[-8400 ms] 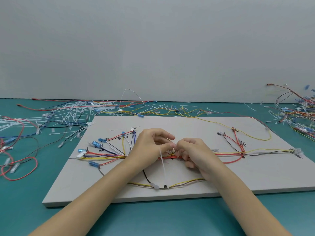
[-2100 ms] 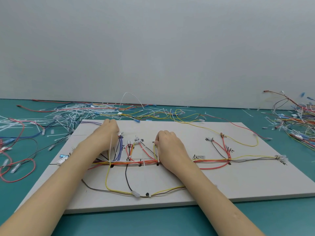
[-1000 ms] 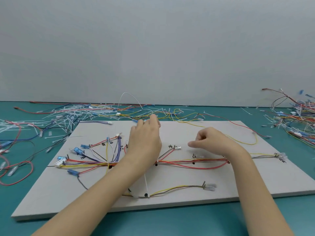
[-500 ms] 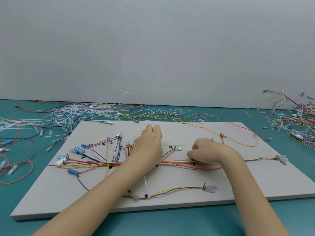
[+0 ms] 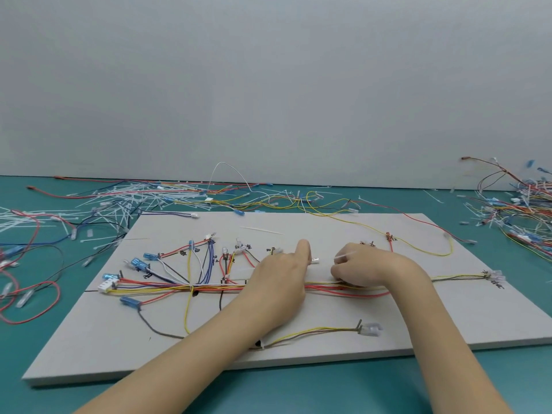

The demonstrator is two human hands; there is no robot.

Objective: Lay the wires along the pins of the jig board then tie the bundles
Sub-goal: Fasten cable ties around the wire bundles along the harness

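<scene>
A grey jig board (image 5: 298, 225) lies on the teal table, with coloured wires running left to right along its pins as one main bundle (image 5: 167, 289). My left hand (image 5: 280, 279) rests on the bundle near the board's middle, fingers extended forward. My right hand (image 5: 363, 268) sits just right of it, fingers curled over the red and yellow wires and pinching a thin white cable tie (image 5: 343, 256). A yellow and grey branch (image 5: 316, 331) with a clear connector runs along the board's near edge. Blue connectors (image 5: 139, 264) fan out at the left.
A heap of loose white cable ties (image 5: 119, 201) and spare wires lies behind and left of the board. Another tangle of wires (image 5: 519, 210) sits at the far right. A red wire loop (image 5: 30, 303) lies left of the board. One loose tie (image 5: 263, 230) lies on the board.
My left hand slid rightward along the bundle toward the right hand. My right hand came down onto the wires and curled round a cable tie. The view shifted slightly.
</scene>
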